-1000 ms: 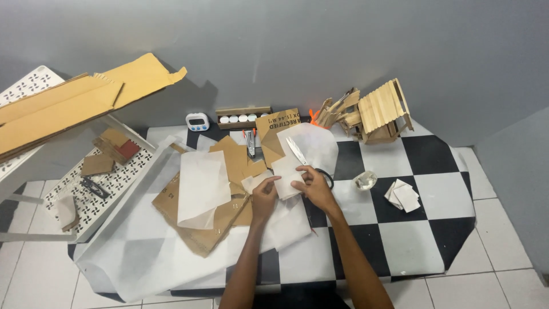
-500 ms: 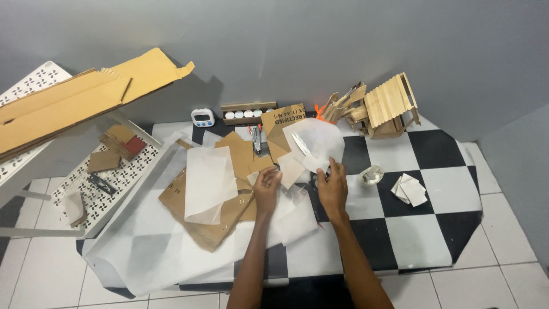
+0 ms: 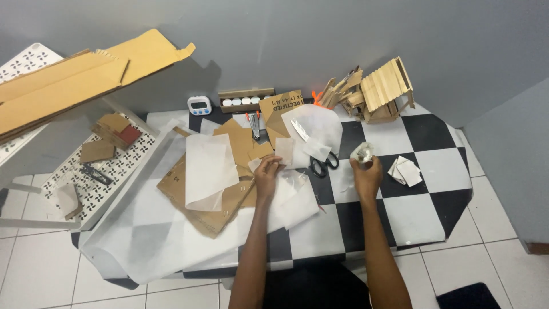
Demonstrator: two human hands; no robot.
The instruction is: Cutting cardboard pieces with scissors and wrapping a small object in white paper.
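**Paper and cardboard scraps on a checkered surface**

A plain grey wall backs a glossy black-and-white checkered surface [image 3: 423, 217] with clipped corners, set on a white tiled floor. Thin, translucent white sheeting drapes over its left part and hangs off the front edge.

The left hand [image 3: 266, 178] lies flat, fingers spread and pressing down on a small white paper piece [image 3: 284, 150] that rests against flat brown cardboard pieces [image 3: 229, 194]; it grips nothing. A larger rectangular sheet of white paper [image 3: 207, 170], slightly curled at its lower edge, lies on top of that cardboard just left of the hand.

The right hand [image 3: 366, 174] is closed around a crumpled wad of white paper [image 3: 362, 152], which sticks out above the fingers, over a white square near the middle of the surface. Black-handled scissors [image 3: 316, 155] lie between the two hands, blades pointing away over a rounded white sheet. To the right of the wad sit small folded white paper pieces [image 3: 406, 170].

At the back stands a little house of pale wooden sticks [image 3: 384, 90] with a slatted roof, beside loose sticks. Along the wall are a small white timer [image 3: 199, 105] and a narrow box of round white containers [image 3: 245, 101]. Long corrugated cardboard panels [image 3: 74, 80] lean at far left above a perforated white tray [image 3: 108, 166].
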